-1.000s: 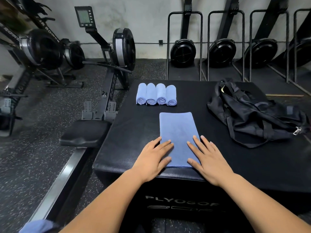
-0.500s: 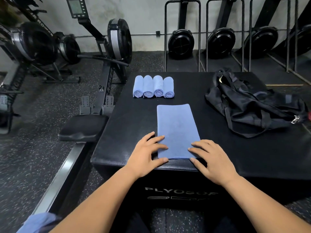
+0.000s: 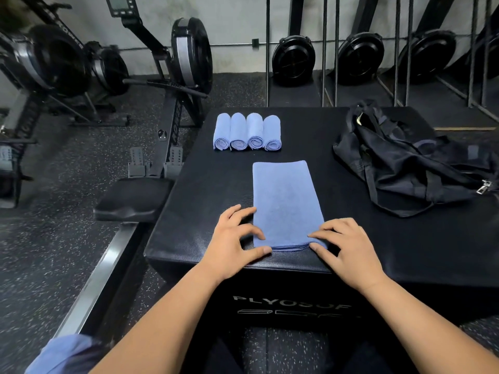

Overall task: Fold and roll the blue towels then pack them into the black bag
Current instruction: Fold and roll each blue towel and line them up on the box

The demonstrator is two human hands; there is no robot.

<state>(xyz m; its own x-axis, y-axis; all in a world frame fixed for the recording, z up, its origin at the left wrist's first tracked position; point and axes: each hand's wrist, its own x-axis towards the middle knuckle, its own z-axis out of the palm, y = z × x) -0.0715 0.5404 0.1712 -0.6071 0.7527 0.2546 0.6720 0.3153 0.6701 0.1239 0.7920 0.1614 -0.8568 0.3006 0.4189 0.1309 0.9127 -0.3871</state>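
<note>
- Left hand (image 3: 235,238): fingers bent, tips on the near-left corner of the folded towel (image 3: 286,203), thumb against its near edge; it pinches that corner.
- Right hand (image 3: 348,249): same posture at the near-right corner, with fingertips on top and thumb at the edge, pinching it.
- Folded towel: blue, a long flat strip running near to far, near end at the near edge of the box (image 3: 194,211).
- Four rolled towels (image 3: 247,132): side by side, touching, far of the strip, spiral ends facing near.
- Black bag (image 3: 413,163): slumped on the right of the box top, apart from the towels.
- Lettering (image 3: 291,303) on the box's near face: "PLYOSOF", rest unreadable.
- Rowing machine (image 3: 175,103) on the left: rail writing too blurred to read.
</note>
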